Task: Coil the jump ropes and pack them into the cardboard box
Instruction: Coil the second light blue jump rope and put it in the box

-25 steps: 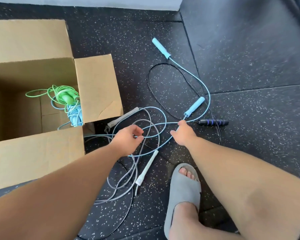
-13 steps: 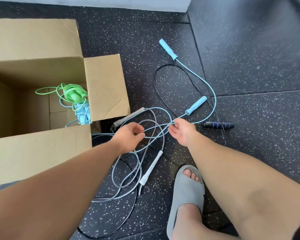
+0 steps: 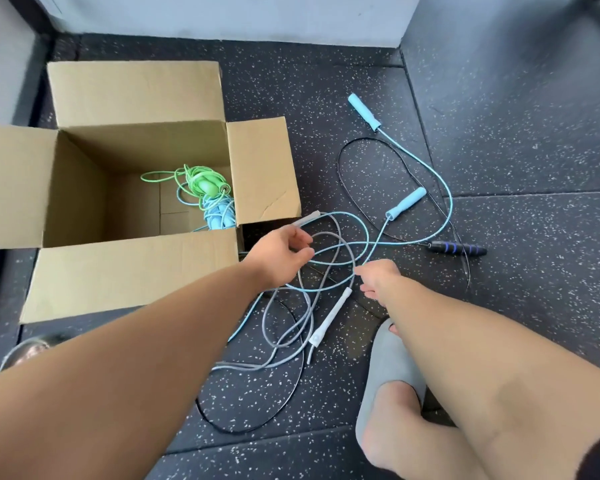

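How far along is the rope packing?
Done: green coil and light-blue coil sit in the box. In hand: left hand and right hand pinch the loose blue rope, not yet coiled. Left: grey rope and black rope, tangled on the floor.

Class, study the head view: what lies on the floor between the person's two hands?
In the head view, loops of the light blue cord and the grey cord cross the floor between the left hand and the right hand.

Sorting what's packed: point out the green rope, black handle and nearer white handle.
green rope [image 3: 201, 183], head view, coiled bundle
black handle [image 3: 458, 250], head view, mid-grip
nearer white handle [image 3: 331, 315], head view, mid-shaft
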